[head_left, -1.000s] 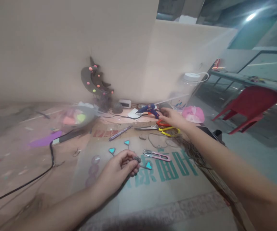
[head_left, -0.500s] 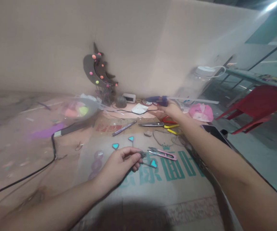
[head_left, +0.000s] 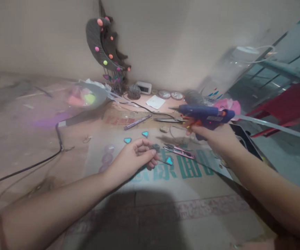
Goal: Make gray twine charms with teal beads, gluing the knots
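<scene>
My right hand (head_left: 215,135) is wrapped round the handle of a blue hot glue gun (head_left: 204,114), held above the board with its nozzle pointing left. A long clear glue stick (head_left: 275,126) sticks out of its back. Between the thumb and fingers of my left hand (head_left: 142,154) is a small grey tangle of yarn (head_left: 155,148). Close to those fingertips lies a turquoise heart-shaped piece (head_left: 169,160) with a dark stem. Two more turquoise hearts, one on the left (head_left: 127,140) and one farther back (head_left: 145,134), lie beyond the hand. Pink thread snips (head_left: 179,151) rest to its right.
Printed cardboard (head_left: 155,205) covers the table's middle. Behind it are a pen (head_left: 138,122), scissors (head_left: 168,120), a grey yarn ball (head_left: 134,92) and a white device (head_left: 144,87). A grey crescent decoration (head_left: 94,41) stands by the wall. A black cord (head_left: 22,169) crosses the left side.
My right hand has brought the glue gun from the back of the table nearer and to the right, turning its nozzle leftward. My left hand still holds the yarn. The view has tilted down.
</scene>
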### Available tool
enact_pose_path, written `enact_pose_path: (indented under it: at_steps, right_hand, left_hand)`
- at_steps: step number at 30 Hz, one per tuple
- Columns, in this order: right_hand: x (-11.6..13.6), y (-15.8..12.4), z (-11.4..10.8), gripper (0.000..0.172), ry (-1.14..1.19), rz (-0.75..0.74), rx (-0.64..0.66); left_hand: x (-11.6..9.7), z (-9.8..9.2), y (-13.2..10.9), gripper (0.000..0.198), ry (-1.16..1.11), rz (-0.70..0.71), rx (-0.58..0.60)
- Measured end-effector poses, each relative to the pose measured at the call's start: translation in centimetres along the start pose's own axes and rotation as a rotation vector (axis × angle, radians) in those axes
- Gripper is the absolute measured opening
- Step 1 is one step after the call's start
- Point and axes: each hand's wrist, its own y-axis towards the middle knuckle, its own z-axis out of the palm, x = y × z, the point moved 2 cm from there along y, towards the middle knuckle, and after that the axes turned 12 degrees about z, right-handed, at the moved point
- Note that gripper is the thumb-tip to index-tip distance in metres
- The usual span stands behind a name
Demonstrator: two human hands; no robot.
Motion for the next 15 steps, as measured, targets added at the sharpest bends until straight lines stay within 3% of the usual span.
enact_pose_path:
  at_steps: [6,15]
  right_hand:
    - [-2.3,-1.5,1.6,0.024,0.028,0.066,0.142]
    - [-2.5,-2.3,2.2,0.031,-0.144,0.012,0.169]
  left_hand:
    - [-0.2,0.0,0.1,0.042,-0.020,0.001,0.024]
    - [-0.1,-0.5,-0.1,0.034,0.069,-0.002,0.008]
